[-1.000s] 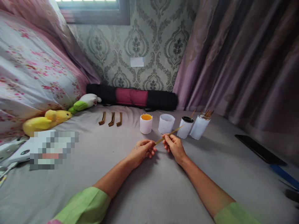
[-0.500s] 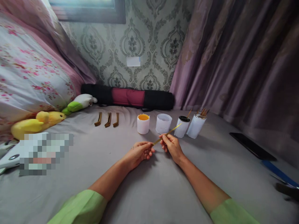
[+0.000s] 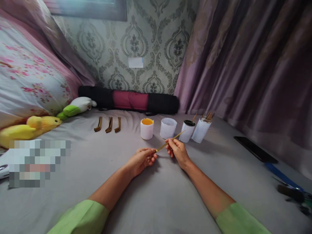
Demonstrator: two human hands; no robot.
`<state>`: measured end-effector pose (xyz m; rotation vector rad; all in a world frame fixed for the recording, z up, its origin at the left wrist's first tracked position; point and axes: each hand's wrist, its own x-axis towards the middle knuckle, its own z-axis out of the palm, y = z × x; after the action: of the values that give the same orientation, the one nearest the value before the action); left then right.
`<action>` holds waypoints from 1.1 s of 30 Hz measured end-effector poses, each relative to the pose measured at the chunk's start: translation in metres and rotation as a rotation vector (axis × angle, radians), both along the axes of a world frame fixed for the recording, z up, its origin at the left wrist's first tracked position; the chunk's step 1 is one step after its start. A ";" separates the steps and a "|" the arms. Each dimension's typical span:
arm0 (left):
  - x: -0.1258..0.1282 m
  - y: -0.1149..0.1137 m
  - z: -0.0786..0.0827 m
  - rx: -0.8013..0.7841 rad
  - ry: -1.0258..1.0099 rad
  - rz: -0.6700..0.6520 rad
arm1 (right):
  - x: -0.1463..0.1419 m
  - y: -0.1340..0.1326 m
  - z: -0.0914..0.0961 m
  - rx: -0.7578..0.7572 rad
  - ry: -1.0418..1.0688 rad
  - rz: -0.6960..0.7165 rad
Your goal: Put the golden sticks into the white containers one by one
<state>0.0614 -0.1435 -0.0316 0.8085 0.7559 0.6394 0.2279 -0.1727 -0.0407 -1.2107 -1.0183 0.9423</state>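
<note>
Clocked from your place: three bent brown bundles (image 3: 109, 125), eleven o'clock; your left hand (image 3: 142, 160), fingers pinched on the near end of a slim golden stick (image 3: 163, 146), twelve; orange-filled pot (image 3: 147, 131), twelve; translucent tub (image 3: 167, 130), twelve; your right hand (image 3: 179, 152), clamped farther along the same stick; dark-mouthed tin (image 3: 187, 134) and stick-filled jar (image 3: 201, 131), one

This looks like a room in a home, probably a bedroom. A creased grey sheet (image 3: 85, 188) covers the broad surface. On the left, a yellow soft toy (image 3: 17, 134) and a white and green one (image 3: 83, 104) lie beside flowered cloth (image 3: 41, 73). Patterned wallpaper (image 3: 154, 35) lines the far wall below a window (image 3: 90, 8), and a long mauve curtain (image 3: 234, 65) hangs on the right.
</note>
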 end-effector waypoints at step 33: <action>-0.004 0.003 0.002 -0.061 0.027 0.059 | 0.024 0.005 -0.002 0.072 0.216 -0.187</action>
<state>0.0573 -0.1401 -0.0299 0.7427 0.8223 0.6562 0.2520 -0.1673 -0.0431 -1.0975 -0.7478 0.8614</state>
